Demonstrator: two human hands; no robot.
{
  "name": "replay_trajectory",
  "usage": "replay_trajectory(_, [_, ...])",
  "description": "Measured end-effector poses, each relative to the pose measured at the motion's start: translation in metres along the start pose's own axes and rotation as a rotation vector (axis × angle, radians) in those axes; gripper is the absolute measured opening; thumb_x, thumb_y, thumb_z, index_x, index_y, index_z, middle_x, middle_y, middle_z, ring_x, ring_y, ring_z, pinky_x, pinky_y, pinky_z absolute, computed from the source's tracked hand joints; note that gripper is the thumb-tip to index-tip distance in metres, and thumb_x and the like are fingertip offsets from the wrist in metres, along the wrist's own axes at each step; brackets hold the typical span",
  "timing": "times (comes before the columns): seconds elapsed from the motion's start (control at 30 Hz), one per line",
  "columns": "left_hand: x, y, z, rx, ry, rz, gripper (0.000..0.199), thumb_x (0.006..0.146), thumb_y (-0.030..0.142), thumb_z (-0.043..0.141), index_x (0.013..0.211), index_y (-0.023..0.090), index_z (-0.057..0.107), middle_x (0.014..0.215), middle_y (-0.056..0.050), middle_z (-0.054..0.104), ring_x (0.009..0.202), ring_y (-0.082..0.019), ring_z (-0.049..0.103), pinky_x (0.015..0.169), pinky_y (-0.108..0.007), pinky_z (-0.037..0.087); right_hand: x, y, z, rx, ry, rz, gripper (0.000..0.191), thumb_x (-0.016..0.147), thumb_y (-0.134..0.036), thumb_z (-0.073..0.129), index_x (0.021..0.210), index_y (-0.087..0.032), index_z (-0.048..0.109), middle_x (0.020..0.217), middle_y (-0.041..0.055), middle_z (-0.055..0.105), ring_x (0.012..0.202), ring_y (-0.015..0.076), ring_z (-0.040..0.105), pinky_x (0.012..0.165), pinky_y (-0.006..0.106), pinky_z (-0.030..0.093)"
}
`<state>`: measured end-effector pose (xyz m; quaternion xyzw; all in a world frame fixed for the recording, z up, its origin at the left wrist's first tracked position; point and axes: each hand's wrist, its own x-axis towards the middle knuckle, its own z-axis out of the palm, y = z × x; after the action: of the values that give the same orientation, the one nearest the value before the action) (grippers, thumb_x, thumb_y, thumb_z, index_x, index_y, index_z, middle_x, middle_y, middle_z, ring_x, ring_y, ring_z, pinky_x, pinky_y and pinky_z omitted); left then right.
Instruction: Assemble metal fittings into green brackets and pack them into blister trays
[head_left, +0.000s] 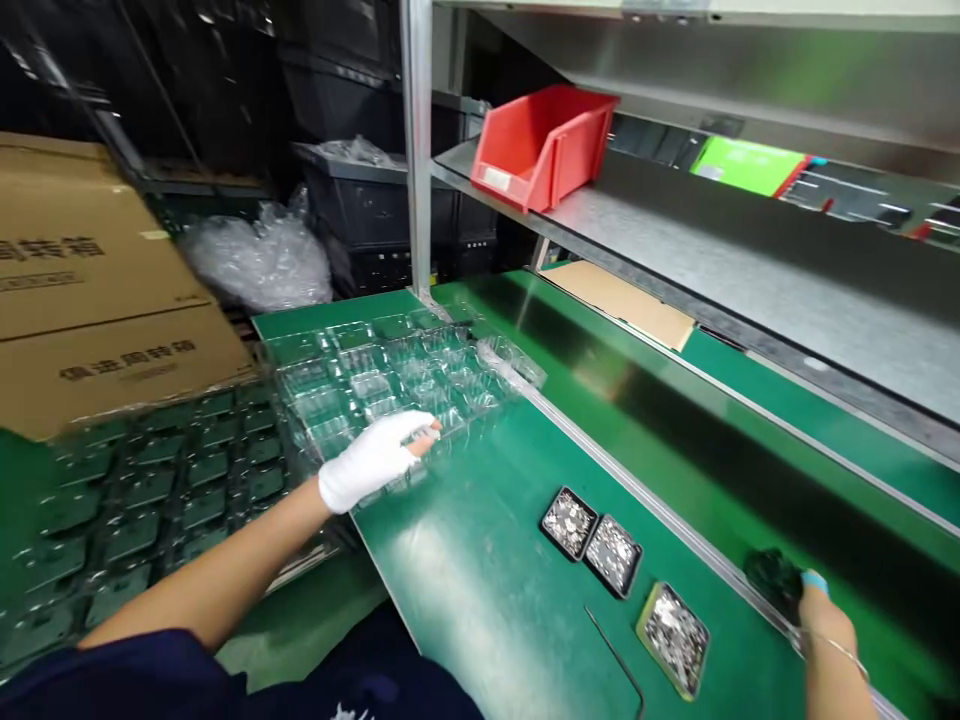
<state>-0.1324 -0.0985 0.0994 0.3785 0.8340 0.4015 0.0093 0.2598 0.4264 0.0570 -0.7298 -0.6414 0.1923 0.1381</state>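
My left hand (379, 455), in a white glove with bare fingertips, is at the near edge of a clear plastic compartment tray (367, 385) on the green table (465, 560). Its thumb and fingers press together on the tray's edge. At the lower right, my right hand (821, 605) is partly in view, with light blue at a fingertip. Beside it lies a dark, blurred object (774, 578); the fingers are smeared, so a grip cannot be made out.
Small metal parts fill several little trays (568, 522), near a thin dark rod (615, 655). A red bin (544, 150) stands on the shelf (675, 220). Cardboard boxes (97, 290) and plastic trays with green pieces (150, 485) are at left; a metal post (418, 150) rises behind.
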Motion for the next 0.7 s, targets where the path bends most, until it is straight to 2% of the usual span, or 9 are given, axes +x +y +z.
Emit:
replay_trajectory(0.03, [0.009, -0.010, -0.010, 0.064, 0.000, -0.030, 0.036, 0.086, 0.047, 0.044, 0.098, 0.021, 0.064, 0.101, -0.007, 0.070, 0.093, -0.023, 0.066, 0.083, -0.035, 0.053, 0.012, 0.009, 0.007, 0.023, -0.011, 0.040, 0.073, 0.075, -0.064, 0.026, 0.104, -0.015, 0.071, 0.075, 0.0323, 0.062, 0.071, 0.0421, 0.067, 0.059, 0.055, 0.044])
replay_trajectory(0.13, [0.044, -0.036, -0.033, 0.309, -0.055, -0.079, 0.038, 0.088, 0.044, 0.037, 0.104, 0.020, 0.062, 0.108, -0.006, 0.068, 0.098, -0.023, 0.064, 0.085, -0.033, 0.050, 0.028, 0.026, 0.022, 0.111, -0.009, -0.067, 0.066, 0.074, -0.065, 0.036, 0.122, -0.027, 0.061, 0.095, 0.0250, 0.067, 0.085, 0.0414, 0.067, 0.065, 0.054, 0.048])
replay_trajectory(0.23, [0.090, -0.051, -0.038, 0.405, -0.116, -0.054, 0.034, 0.086, 0.038, 0.041, 0.104, 0.020, 0.063, 0.107, -0.006, 0.069, 0.097, -0.024, 0.063, 0.083, -0.032, 0.048, 0.017, 0.023, 0.029, 0.149, 0.021, -0.157, 0.084, 0.070, -0.062, 0.047, 0.142, -0.021, 0.038, 0.119, 0.0216, 0.062, 0.108, 0.0438, 0.059, 0.083, 0.058, 0.048])
replay_trajectory(0.33, [0.138, -0.057, -0.025, 0.460, -0.166, -0.018, 0.028, 0.082, 0.035, 0.049, 0.101, 0.021, 0.065, 0.105, -0.006, 0.069, 0.096, -0.025, 0.063, 0.081, -0.032, 0.047, -0.001, 0.009, 0.034, 0.166, 0.108, -0.186, 0.088, 0.073, -0.056, 0.045, 0.148, -0.012, 0.027, 0.137, 0.0251, 0.047, 0.126, 0.0427, 0.044, 0.098, 0.057, 0.041])
replay_trajectory(0.43, [0.182, -0.058, -0.005, 0.524, -0.194, -0.009, 0.027, 0.085, 0.036, 0.052, 0.103, 0.018, 0.064, 0.102, -0.008, 0.068, 0.095, -0.024, 0.063, 0.083, -0.036, 0.047, -0.010, -0.005, 0.040, 0.145, 0.150, -0.129, 0.080, 0.075, -0.048, 0.045, 0.148, -0.019, 0.028, 0.142, 0.0234, 0.041, 0.129, 0.0429, 0.040, 0.098, 0.059, 0.038])
replay_trajectory(0.53, [0.219, -0.062, 0.013, 0.592, -0.215, -0.010, 0.032, 0.090, 0.039, 0.054, 0.110, 0.014, 0.059, 0.110, -0.009, 0.062, 0.098, -0.021, 0.060, 0.087, -0.042, 0.049, -0.010, -0.018, 0.038, 0.115, 0.168, -0.058, 0.074, 0.075, -0.042, 0.045, 0.146, -0.021, 0.034, 0.141, 0.0226, 0.043, 0.127, 0.0449, 0.042, 0.097, 0.064, 0.036])
replay_trajectory(0.6, [0.242, -0.066, 0.022, 0.637, -0.234, -0.007, 0.034, 0.090, 0.037, 0.055, 0.115, 0.014, 0.056, 0.115, -0.009, 0.059, 0.101, -0.021, 0.059, 0.087, -0.044, 0.050, -0.013, -0.023, 0.032, 0.124, 0.197, -0.066, 0.073, 0.077, -0.040, 0.043, 0.144, -0.012, 0.036, 0.139, 0.0261, 0.044, 0.126, 0.0466, 0.042, 0.098, 0.064, 0.035])
replay_trajectory(0.7, [0.271, -0.071, 0.032, 0.688, -0.278, 0.016, 0.034, 0.090, 0.034, 0.056, 0.118, 0.015, 0.055, 0.119, -0.009, 0.057, 0.103, -0.022, 0.058, 0.087, -0.044, 0.051, -0.029, -0.019, 0.019, 0.175, 0.245, -0.219, 0.076, 0.080, -0.041, 0.038, 0.140, 0.004, 0.036, 0.138, 0.0311, 0.042, 0.128, 0.0456, 0.041, 0.101, 0.058, 0.037])
